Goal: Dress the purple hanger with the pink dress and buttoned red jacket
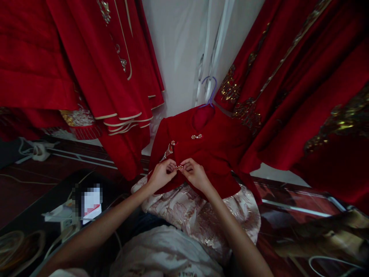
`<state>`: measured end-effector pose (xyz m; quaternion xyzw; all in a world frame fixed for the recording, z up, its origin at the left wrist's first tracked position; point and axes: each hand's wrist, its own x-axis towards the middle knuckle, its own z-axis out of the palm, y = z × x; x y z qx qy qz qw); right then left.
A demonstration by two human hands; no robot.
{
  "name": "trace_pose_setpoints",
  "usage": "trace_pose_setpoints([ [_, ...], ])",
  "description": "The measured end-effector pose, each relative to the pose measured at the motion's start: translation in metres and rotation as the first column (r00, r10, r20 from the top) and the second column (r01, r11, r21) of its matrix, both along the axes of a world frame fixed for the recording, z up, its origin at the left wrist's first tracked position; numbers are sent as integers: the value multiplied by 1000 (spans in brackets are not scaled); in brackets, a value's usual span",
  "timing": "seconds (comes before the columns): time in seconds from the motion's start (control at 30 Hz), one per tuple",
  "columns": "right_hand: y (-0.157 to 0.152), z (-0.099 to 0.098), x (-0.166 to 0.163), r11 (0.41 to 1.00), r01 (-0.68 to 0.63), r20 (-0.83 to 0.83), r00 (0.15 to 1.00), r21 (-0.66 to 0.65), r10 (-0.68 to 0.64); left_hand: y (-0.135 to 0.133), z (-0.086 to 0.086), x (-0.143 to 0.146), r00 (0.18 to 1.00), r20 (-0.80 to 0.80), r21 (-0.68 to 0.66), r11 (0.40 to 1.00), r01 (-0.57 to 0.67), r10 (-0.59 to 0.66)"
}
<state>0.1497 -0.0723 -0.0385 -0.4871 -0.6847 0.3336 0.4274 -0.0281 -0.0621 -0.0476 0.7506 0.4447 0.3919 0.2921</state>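
Note:
A red jacket (213,150) on a purple hanger (212,90) lies spread out in front of me, over a pale patterned brocade cloth (184,207) on my lap. Both of my hands meet at its front edge. Between their fingertips is a small beaded clasp (179,167). My left hand (163,175) pinches one end of it, and my right hand (194,173) pinches the other. Whether the two ends are joined cannot be made out. Higher on the jacket sit another beaded clasp (196,136) and a beaded ornament with dangling strands (170,149).
Red garments with pale trim (121,96) hang at the left. More red garments with gold embroidery (276,107) hang at the right. A dark table (31,209) at my left bears a lit, blurred-out screen (91,202) and cables. A metal rail (296,207) runs low at the right.

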Motion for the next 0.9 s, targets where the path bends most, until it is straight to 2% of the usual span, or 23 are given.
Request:
trace_pose_setpoints([
  [0.2,-1,-8,-7,993,60,26,998,101,-63,10,-8,-2,987,163,-186,982,38,-8],
  [0.37,0,-14,-10,985,91,20,995,145,-95,10,-7,0,967,254,-238,970,40,23],
  [0.47,-1,-12,-9,990,70,10,997,123,-72,10,-10,1,957,284,-224,975,7,58],
  [0.6,-1,-10,-7,994,65,-13,998,93,-64,11,-13,0,957,286,-214,977,16,47],
  [0.9,-6,-13,-12,984,54,2,998,170,-56,12,-11,-4,944,322,-350,935,50,70],
])
